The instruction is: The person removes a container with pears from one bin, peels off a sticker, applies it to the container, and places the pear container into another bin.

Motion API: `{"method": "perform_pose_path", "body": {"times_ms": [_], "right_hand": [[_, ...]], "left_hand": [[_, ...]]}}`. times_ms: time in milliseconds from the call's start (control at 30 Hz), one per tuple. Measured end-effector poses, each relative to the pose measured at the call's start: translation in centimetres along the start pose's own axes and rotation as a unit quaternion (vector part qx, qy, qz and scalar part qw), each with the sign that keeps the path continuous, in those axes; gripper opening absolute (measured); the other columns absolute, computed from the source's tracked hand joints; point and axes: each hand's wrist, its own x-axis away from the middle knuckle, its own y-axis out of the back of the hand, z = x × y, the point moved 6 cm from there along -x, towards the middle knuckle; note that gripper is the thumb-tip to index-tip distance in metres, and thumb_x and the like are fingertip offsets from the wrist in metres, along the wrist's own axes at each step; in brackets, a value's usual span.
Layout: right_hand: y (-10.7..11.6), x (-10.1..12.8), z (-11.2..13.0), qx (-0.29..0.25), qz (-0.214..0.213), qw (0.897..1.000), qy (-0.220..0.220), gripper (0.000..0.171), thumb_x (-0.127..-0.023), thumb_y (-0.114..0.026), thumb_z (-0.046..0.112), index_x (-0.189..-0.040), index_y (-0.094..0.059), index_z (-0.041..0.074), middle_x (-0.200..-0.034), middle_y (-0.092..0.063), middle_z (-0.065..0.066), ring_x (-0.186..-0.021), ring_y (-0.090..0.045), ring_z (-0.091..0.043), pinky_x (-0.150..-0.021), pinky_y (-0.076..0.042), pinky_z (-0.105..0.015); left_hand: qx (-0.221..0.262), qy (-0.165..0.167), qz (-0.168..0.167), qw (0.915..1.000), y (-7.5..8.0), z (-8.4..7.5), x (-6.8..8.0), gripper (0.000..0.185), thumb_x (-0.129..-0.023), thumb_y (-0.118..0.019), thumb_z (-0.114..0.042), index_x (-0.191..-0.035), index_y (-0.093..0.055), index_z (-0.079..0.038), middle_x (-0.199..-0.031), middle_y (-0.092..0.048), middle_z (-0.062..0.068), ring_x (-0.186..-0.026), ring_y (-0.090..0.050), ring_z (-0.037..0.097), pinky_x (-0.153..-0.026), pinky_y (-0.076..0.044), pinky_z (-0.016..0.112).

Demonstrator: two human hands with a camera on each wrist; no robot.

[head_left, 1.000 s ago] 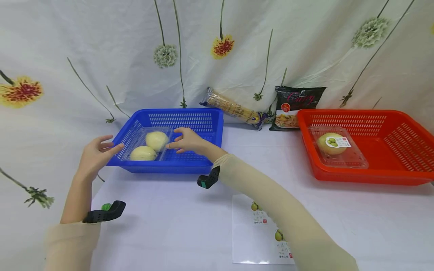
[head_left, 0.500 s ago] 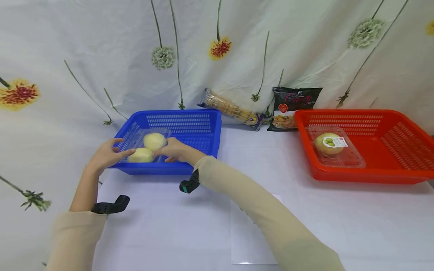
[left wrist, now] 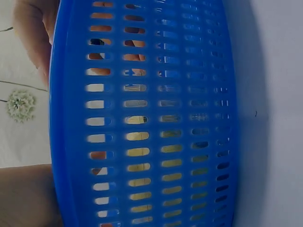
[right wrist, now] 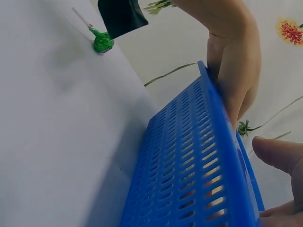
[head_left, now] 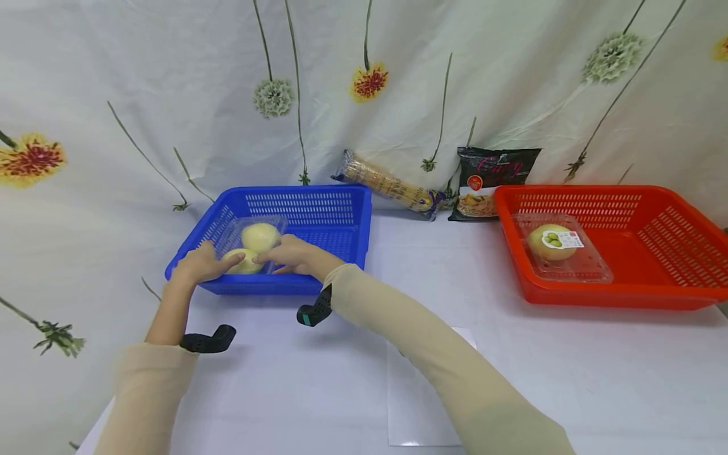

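While the left hand (head_left: 205, 264) reaches over the front-left rim of the blue plastic basket (head_left: 338, 240), its thumb extends over the nearer of 2 pale yellow round fruits (head_left: 260, 237). These lie in a clear plastic box (head_left: 232, 232) in the basket's left part. The right hand (head_left: 292, 254) is on the box's right side, thumb and fingers spread apart in its wrist view. The hands are apart from each other, the nearer fruit between their thumbs; whether either grips the box, I cannot tell.

To the right, a red plastic basket (head_left: 671, 265) holds 1 similar fruit in a clear box, with a white label (head_left: 563, 239). Behind, between the baskets, are a clear-wrapped noodle pack (head_left: 392, 183) and a black food packet (head_left: 495, 180).
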Motion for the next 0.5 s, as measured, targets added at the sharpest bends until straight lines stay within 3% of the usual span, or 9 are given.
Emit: {"method": "perform_pose_path", "body": {"times_ms": [100,167,267,400,500], "right_hand": [[0.9,0.0,-0.4,-0.043,-0.033,0.998,-0.026,0.072,-0.085,-0.069,0.009,-0.143,-0.027,0.000,-0.137,-0.040,-0.014,-0.114,-0.051,-0.027,-0.079,-0.052,-0.031],[1.6,0.0,-0.6,-0.066,-0.062,0.995,-0.040,0.077,-0.084,-0.070,0.009,-0.145,-0.024,0.002,-0.129,-0.046,-0.015,-0.092,-0.056,-0.023,-0.066,-0.051,-0.027],[2.6,0.1,-0.7,-0.095,-0.095,0.990,-0.041,0.073,-0.084,-0.069,0.008,-0.144,-0.028,0.004,-0.105,-0.052,-0.015,-0.064,-0.049,-0.018,-0.055,-0.044,-0.026],[3.1,0.2,-0.4,-0.105,-0.093,0.989,-0.037,0.045,-0.085,-0.068,0.007,-0.124,-0.045,0.001,-0.078,-0.048,-0.010,-0.055,-0.046,-0.018,-0.059,-0.048,-0.029],[2.9,0.3,-0.3,-0.104,-0.079,0.991,-0.041,0.025,-0.086,-0.067,0.007,-0.106,-0.054,0.000,-0.063,-0.044,-0.007,-0.052,-0.045,-0.018,-0.068,-0.054,-0.032]], "left_hand": [[-0.014,0.007,-0.004,0.9999,-0.1,0.2,-0.1,0.087,-0.095,-0.031,-0.058,-0.120,-0.042,0.024,-0.117,-0.045,0.044,-0.108,-0.044,0.059,-0.085,-0.039,0.068],[-0.013,0.020,-0.004,0.9997,-0.3,0.4,-0.1,0.087,-0.094,-0.027,-0.060,-0.116,-0.048,0.021,-0.112,-0.049,0.041,-0.102,-0.049,0.056,-0.080,-0.041,0.067],[0.000,0.047,0.003,0.9989,-0.5,0.8,0.0,0.091,-0.093,-0.021,-0.064,-0.123,-0.044,0.020,-0.121,-0.044,0.042,-0.107,-0.044,0.057,-0.082,-0.038,0.068],[0.015,0.061,0.006,0.9980,-0.6,0.9,-0.1,0.099,-0.091,-0.018,-0.067,-0.132,-0.029,0.023,-0.132,-0.029,0.046,-0.117,-0.032,0.062,-0.087,-0.032,0.072],[0.024,0.041,0.000,0.9989,-0.4,0.6,-0.2,0.098,-0.092,-0.019,-0.065,-0.130,-0.031,0.025,-0.129,-0.032,0.047,-0.115,-0.036,0.061,-0.087,-0.036,0.069]]}}
